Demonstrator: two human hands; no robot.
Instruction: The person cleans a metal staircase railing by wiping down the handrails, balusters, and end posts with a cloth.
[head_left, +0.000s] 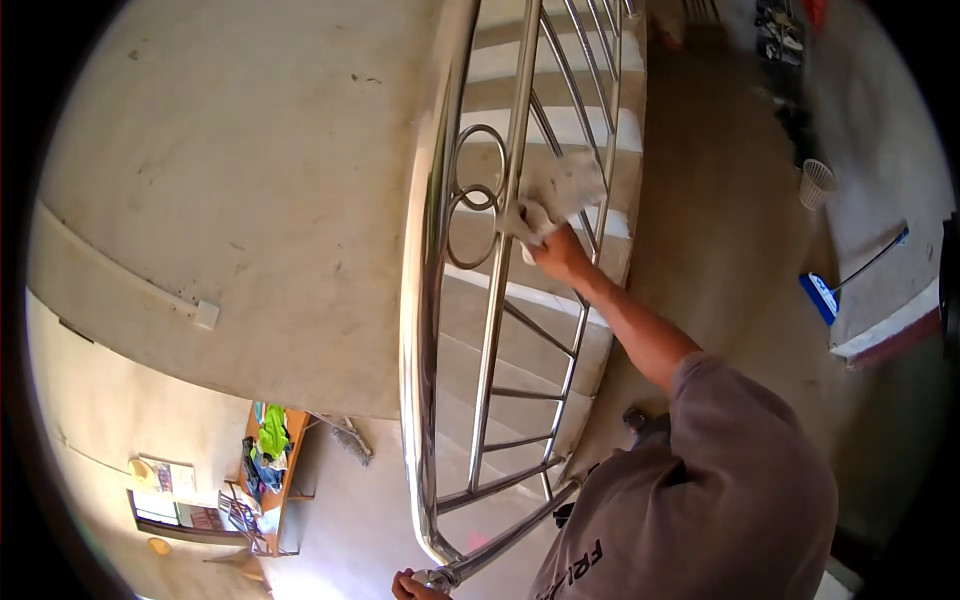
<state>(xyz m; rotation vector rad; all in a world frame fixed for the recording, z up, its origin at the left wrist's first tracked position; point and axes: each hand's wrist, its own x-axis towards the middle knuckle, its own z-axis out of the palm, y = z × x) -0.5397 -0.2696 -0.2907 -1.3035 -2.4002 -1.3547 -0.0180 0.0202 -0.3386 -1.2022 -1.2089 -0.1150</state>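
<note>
A shiny metal stair railing [424,300] runs through the middle of the head view, with two rings [472,240] between its upper bars. One hand, which looks like my right hand [548,246], is wrapped in a pale cloth [570,186] against a thin rail beside the rings; the cloth's loose end spreads over the steps behind. At the bottom edge, my left hand [415,588] is closed round the rounded metal end of the railing [440,577].
Pale stairs [490,345] rise behind the railing. A blue broom [820,298] and a white basket [817,184] are on the right. At lower left are a wooden table [291,440] with clothes and another broom [350,440].
</note>
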